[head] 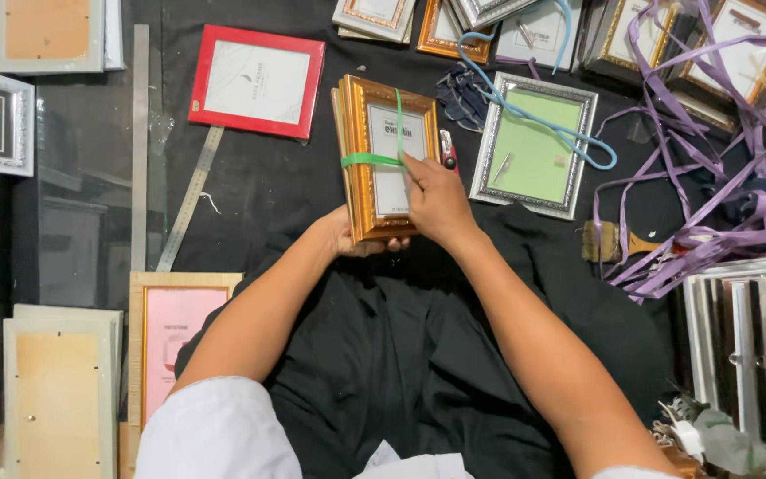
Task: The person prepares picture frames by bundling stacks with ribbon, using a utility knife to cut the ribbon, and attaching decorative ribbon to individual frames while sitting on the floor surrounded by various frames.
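A stack of gold picture frames [374,115] rests on my lap over black cloth, bound crosswise by a green plastic strap [367,160]. My left hand [347,238] grips the stack's near bottom edge from below. My right hand [434,197] lies on the top frame's right side, fingers pinching the green strap where its two runs cross.
A red frame [257,82] lies at upper left, a silver frame with green insert [535,146] and a blue strap [525,111] to the right. Purple straps [711,177] tangle at far right over a brush [613,241]. Metal rulers [190,200], a pink-faced frame [175,337] and frame backs lie left.
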